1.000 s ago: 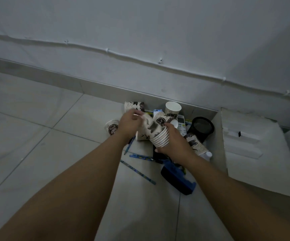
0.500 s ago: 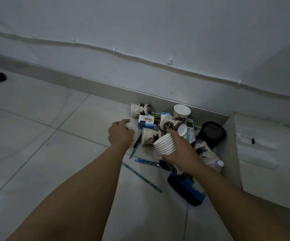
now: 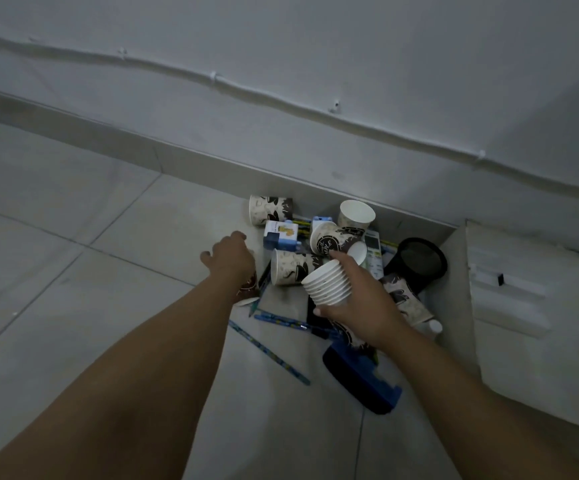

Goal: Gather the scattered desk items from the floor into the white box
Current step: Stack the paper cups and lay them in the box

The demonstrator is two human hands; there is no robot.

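My right hand (image 3: 361,306) grips a tilted stack of white paper cups (image 3: 326,285) above the pile of items. My left hand (image 3: 229,258) reaches down with its fingers curled over a single printed paper cup (image 3: 247,289) lying on the floor; most of that cup is hidden under the hand. More printed cups (image 3: 293,270) lie and stand by the wall. The white box (image 3: 523,341) sits on the floor to the right of the pile.
A small blue-and-white carton (image 3: 281,235), a remote (image 3: 373,252) and a black mesh pen holder (image 3: 416,263) lie among the cups. Blue pencils (image 3: 269,353) and a blue-black stapler-like tool (image 3: 361,384) lie nearer me. The wall and skirting run behind the pile.
My left hand let go of the cup stack, moved left and came down over the single cup on the floor. My right hand kept the stack and tilted its rims toward me.
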